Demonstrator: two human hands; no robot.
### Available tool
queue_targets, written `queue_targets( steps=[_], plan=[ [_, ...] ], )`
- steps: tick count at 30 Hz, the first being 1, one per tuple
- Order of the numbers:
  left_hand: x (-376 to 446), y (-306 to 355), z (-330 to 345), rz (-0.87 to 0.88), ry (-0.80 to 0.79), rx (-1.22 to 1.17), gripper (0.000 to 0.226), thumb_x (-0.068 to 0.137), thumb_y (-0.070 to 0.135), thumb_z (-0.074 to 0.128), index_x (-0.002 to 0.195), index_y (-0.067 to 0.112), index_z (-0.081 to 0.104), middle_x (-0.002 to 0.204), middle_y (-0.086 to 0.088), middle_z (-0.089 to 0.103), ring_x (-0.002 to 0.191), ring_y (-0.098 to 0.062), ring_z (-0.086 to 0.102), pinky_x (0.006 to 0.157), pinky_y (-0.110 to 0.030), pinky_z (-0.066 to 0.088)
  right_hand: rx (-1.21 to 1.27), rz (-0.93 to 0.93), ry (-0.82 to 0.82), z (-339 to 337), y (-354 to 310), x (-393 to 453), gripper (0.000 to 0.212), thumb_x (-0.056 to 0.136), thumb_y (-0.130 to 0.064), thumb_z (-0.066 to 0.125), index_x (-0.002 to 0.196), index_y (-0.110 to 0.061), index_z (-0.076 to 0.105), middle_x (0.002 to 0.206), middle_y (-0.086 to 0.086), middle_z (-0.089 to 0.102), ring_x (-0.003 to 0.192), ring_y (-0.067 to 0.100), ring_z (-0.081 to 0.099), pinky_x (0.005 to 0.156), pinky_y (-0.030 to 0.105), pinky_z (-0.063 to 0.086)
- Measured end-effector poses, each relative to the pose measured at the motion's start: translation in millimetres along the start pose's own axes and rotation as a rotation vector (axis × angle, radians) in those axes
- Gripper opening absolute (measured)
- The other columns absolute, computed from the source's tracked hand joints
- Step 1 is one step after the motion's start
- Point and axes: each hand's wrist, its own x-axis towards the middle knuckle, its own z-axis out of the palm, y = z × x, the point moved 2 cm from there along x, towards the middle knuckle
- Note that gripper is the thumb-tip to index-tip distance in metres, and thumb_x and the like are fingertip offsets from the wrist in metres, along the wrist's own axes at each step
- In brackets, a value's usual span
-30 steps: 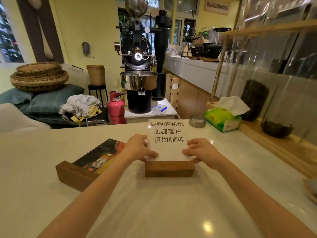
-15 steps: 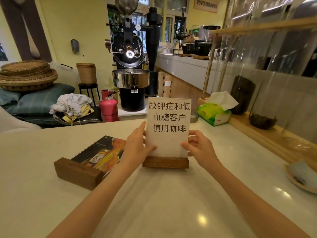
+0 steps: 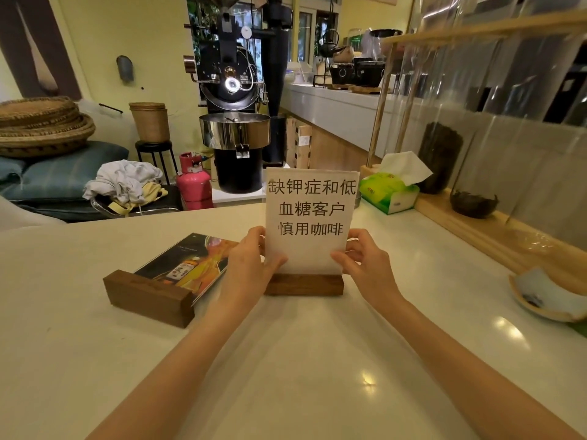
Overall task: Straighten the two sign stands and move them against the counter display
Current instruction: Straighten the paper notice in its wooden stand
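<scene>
A white sign stand (image 3: 309, 217) with black Chinese characters stands upright in its dark wooden base on the white counter (image 3: 286, 360). My left hand (image 3: 251, 268) grips its left edge and my right hand (image 3: 365, 265) grips its right edge, both just above the base. A second sign stand (image 3: 165, 281), with a dark drink advert and a wooden base, lies flat on its back to the left, close to my left wrist. The counter display (image 3: 476, 227), a light wooden ledge with clear panels, runs along the right side.
A green tissue box (image 3: 389, 192) sits at the far end of the ledge. A shallow dish (image 3: 546, 296) lies near the right edge. Beyond the counter are a black coffee roaster (image 3: 236, 122), a pink gas cylinder (image 3: 193, 185) and stacked woven baskets (image 3: 41, 125).
The white sign went from lying tilted back on the counter to standing upright on its base, raised by both hands. The advert sign has not moved.
</scene>
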Motion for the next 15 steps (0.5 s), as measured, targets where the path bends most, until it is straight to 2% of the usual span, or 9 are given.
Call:
queue_targets(
  steps=[6,10,15],
  plan=[
    [-6,-5,1,-0.003,0.001,0.003,0.042,0.077,0.017,0.07,0.112,0.005,0.05,0.111,-0.014,0.063,0.096,-0.021,0.058,0.081,-0.032,0.051,-0.057,-0.013,0.017,0,-3,-6,0.025,0.086,-0.014,0.06,0.102,-0.021,0.042,0.11,0.001,0.059,0.09,0.02,0.061,0.079,0.036,0.057],
    [-9,-5,0,0.007,-0.005,0.0,0.041,0.077,0.017,0.069,0.111,0.004,0.05,0.111,-0.015,0.063,0.099,-0.025,0.058,0.083,-0.038,0.054,-0.14,-0.036,0.044,0,-2,-9,0.03,0.086,-0.016,0.06,0.112,-0.01,0.047,0.118,0.009,0.063,0.089,0.017,0.059,0.078,0.03,0.054],
    [-11,-5,1,0.024,0.007,0.013,0.039,0.077,0.017,0.069,0.109,0.003,0.05,0.109,-0.015,0.063,0.098,-0.026,0.058,0.08,-0.035,0.052,-0.216,-0.068,0.05,-1,-5,-11,0.034,0.085,-0.018,0.061,0.115,-0.005,0.048,0.116,0.014,0.066,0.086,0.016,0.059,0.077,0.025,0.05]
  ],
)
